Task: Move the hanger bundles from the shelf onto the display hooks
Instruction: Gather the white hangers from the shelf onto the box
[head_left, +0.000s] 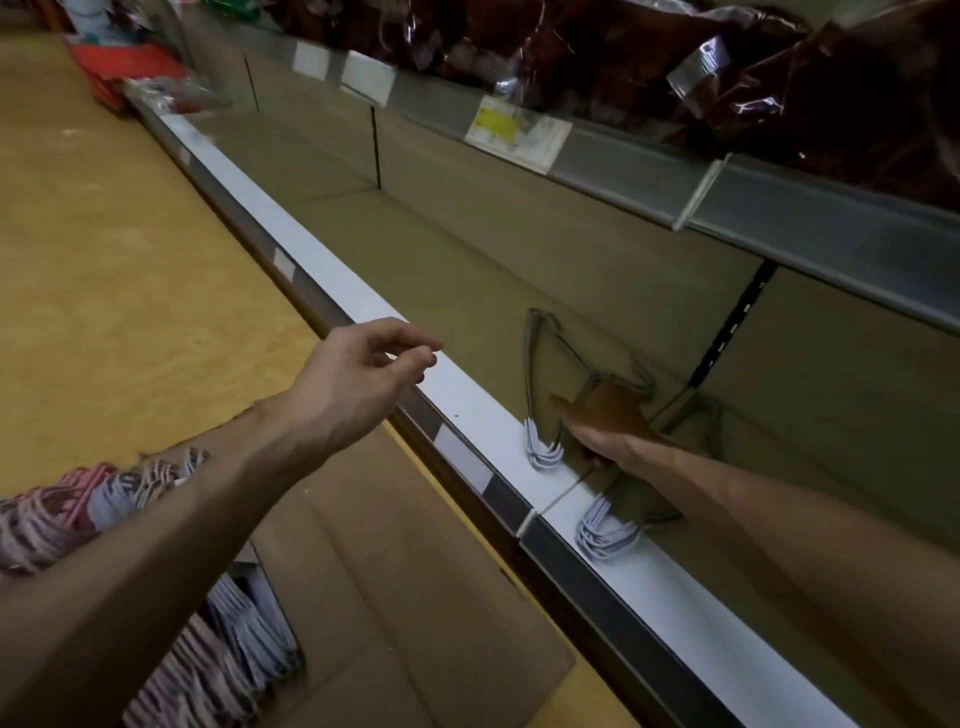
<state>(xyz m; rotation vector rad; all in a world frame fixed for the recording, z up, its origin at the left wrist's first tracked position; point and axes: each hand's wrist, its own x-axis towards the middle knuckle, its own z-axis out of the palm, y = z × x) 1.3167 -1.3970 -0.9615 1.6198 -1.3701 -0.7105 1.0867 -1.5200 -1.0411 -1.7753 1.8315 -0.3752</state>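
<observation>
Two bundles of thin white wire hangers lie on the lower shelf (467, 395), their hooked ends over its white front edge. My right hand (608, 421) reaches into the shelf and lies on the far bundle (540, 364), fingers around its wires near the middle. The near bundle (605, 535) lies partly under my right forearm. My left hand (363, 374) hovers above the shelf edge with fingers loosely curled, holding nothing. No display hooks are in view.
A cardboard box (405, 597) on the floor at lower left holds several pink and white hanger bundles (78, 509). An upper shelf (779, 218) with price labels and dark red packaged goods overhangs the lower one. A red basket (119, 62) sits far left.
</observation>
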